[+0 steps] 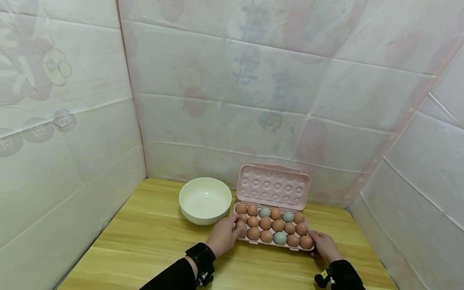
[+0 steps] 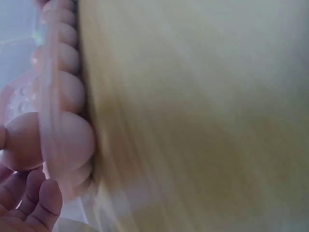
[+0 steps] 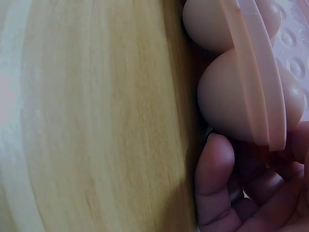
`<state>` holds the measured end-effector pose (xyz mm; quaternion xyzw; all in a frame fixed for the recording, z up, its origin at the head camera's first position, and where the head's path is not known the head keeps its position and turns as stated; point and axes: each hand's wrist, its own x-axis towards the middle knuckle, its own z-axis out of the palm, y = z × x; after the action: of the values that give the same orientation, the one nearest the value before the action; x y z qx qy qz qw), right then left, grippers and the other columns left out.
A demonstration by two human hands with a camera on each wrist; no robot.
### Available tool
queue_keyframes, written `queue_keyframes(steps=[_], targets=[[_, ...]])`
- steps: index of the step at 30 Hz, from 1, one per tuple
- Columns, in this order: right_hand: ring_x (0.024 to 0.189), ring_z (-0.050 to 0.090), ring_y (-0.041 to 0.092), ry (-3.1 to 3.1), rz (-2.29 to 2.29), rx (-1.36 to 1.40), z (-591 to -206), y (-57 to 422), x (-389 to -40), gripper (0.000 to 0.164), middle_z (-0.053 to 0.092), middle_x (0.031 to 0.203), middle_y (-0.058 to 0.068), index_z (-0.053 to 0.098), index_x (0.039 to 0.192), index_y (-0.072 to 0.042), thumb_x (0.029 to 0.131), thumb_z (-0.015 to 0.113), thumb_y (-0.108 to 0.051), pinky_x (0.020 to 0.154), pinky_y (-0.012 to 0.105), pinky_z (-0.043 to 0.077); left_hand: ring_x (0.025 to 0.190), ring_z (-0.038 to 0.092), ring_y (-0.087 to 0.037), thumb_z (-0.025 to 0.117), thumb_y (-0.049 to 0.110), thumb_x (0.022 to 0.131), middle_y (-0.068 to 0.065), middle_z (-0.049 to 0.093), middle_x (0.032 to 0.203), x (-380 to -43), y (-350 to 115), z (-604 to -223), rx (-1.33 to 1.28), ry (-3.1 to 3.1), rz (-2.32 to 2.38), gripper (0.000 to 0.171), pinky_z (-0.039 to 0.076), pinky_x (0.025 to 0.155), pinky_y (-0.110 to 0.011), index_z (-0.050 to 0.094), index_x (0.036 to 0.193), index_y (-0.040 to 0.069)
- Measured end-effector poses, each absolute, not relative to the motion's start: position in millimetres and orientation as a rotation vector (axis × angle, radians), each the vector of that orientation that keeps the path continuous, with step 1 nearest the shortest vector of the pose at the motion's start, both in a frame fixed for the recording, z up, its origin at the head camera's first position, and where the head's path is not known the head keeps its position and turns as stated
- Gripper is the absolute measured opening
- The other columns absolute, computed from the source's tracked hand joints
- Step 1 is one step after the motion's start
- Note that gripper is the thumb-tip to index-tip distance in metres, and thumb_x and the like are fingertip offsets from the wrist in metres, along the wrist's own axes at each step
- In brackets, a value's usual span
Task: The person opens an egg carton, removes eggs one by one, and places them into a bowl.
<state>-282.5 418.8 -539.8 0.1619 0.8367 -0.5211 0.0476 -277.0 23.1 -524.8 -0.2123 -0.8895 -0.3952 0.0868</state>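
A pink egg carton (image 1: 273,243) lies on the table with its lid (image 1: 274,186) tipped back. Rows of brown eggs (image 1: 277,225) fill it, with three pale blue-green eggs (image 1: 280,238) among them. At the carton's left end, my left hand (image 1: 223,235) has thumb and fingers around the brown egg (image 2: 21,140) in the front corner, which sits in its cup; the other fingertips (image 2: 49,191) are by the carton's end. My right hand (image 1: 325,245) grips the right end, thumb side above the rim (image 3: 273,96) and fingers curled below, beside the corner egg (image 3: 227,96).
A cream bowl (image 1: 205,201) stands left of the carton, close to my left hand. The wooden table (image 1: 145,241) meets pale printed sheets (image 1: 217,121) at the back and both sides. The raised lid stands close to the back sheet.
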Motion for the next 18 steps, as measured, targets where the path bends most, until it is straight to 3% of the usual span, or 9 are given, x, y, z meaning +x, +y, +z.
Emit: queue_keyframes(steps=[4, 11, 18], targets=[[0.072, 0.065, 0.015, 2.552, -1.586, 0.501, -538, 417, -282, 0.055, 0.071, 0.095, 0.002, 0.057, 0.145, 0.011, 0.113, 0.049, -0.034, 0.064, 0.032, 0.06, 0.089, 0.067, -0.015, 0.061, 0.015, 0.109, -0.013, 0.072, 0.111, -278, 17, -518, -0.596, -2.516, -1.604, 0.035, 0.058, 0.072, -0.026, 0.061, 0.141, 0.0], [0.073, 0.066, 0.015, 2.57, -1.566, 0.508, -536, 416, -281, 0.056, 0.072, 0.098, 0.004, 0.057, 0.144, 0.011, 0.113, 0.049, -0.035, 0.065, 0.032, 0.061, 0.085, 0.074, -0.027, 0.057, 0.012, 0.111, -0.026, 0.07, 0.113, -279, 0, -496, -0.358, -2.173, -2.226, 0.037, 0.066, 0.075, -0.036, 0.061, 0.142, -0.008], [0.075, 0.066, 0.015, 2.57, -1.559, 0.523, -539, 417, -282, 0.057, 0.072, 0.104, 0.008, 0.056, 0.146, 0.01, 0.113, 0.049, -0.035, 0.065, 0.033, 0.061, 0.077, 0.068, -0.01, 0.078, 0.017, 0.098, -0.019, 0.071, 0.121, -297, -29, -475, -0.192, -2.282, -1.862, 0.043, 0.056, 0.067, -0.019, 0.068, 0.138, 0.004]])
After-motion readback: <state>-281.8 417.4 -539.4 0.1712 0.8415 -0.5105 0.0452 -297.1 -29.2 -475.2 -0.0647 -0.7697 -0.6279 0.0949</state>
